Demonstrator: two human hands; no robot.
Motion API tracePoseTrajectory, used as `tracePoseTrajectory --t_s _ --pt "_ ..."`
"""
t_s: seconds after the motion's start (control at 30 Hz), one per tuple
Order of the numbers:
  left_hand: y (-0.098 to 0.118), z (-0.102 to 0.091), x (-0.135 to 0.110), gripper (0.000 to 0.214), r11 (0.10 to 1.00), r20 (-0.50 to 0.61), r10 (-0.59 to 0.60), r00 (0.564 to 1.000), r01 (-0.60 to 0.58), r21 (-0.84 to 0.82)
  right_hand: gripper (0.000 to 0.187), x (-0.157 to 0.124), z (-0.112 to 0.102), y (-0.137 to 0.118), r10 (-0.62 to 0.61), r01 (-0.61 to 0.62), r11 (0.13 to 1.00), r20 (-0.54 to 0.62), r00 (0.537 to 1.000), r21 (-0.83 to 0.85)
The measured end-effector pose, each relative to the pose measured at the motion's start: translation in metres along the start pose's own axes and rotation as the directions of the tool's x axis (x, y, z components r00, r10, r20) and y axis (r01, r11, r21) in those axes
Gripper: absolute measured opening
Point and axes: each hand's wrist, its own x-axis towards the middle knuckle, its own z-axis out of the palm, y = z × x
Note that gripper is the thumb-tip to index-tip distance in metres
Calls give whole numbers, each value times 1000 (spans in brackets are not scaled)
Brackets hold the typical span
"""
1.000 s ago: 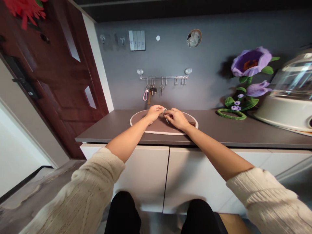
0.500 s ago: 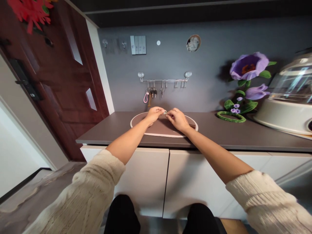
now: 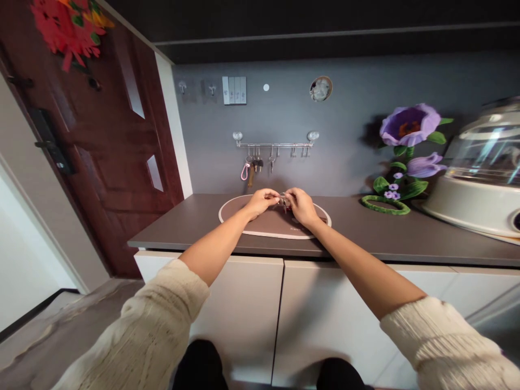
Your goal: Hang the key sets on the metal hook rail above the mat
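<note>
Over the mat, my left hand [image 3: 261, 203] pinches one side of a small metal key ring [image 3: 282, 200]. The fingertips of my right hand [image 3: 301, 207] are closed on its other side. Small shiny pieces, perhaps keys, dangle from it between the hands, along with a dark red bit; they are too small to make out fully. Beneath lies a brown oval mat [image 3: 268, 225] with a pale rim, partly covered by my hands. Behind them, several keys [image 3: 258, 164] and a pink loop [image 3: 244, 172] hang from a hook rail [image 3: 275, 145] on the grey wall.
The mat lies on a dark countertop [image 3: 170, 227] above white cabinet doors [image 3: 239, 303]. To the right stand a purple flower ornament [image 3: 410, 127] and a large appliance with a clear cover [image 3: 483, 157]. A dark red door [image 3: 97, 141] is at the left.
My hands have turned the small metal piece, and more of it, with dangling bits, shows between my fingers. The camera view has tilted slightly up. The keys on the rail stay put.
</note>
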Motion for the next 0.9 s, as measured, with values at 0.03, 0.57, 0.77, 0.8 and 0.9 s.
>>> tracePoseTrajectory --t_s 0.03,0.57,0.77,0.8,0.9 --pt "1 0 0 22 999 4 30 1000 -30 29 21 0 0 1 17 -17 1000 2 1000 7" --pt "-1 4 4 25 996 -31 90 995 -90 -12 22 1 3 2 145 -199 894 162 976 402" --pt "-5 8 8 24 993 -80 109 991 -113 -39 24 5 2 6 196 -242 871 149 969 428" --pt "-6 8 9 23 992 -90 108 990 -113 -47 24 7 1 7 195 -240 877 149 969 416" --pt "-9 8 12 22 992 -154 102 983 -112 -58 26 19 0 11 193 -218 909 103 976 356"
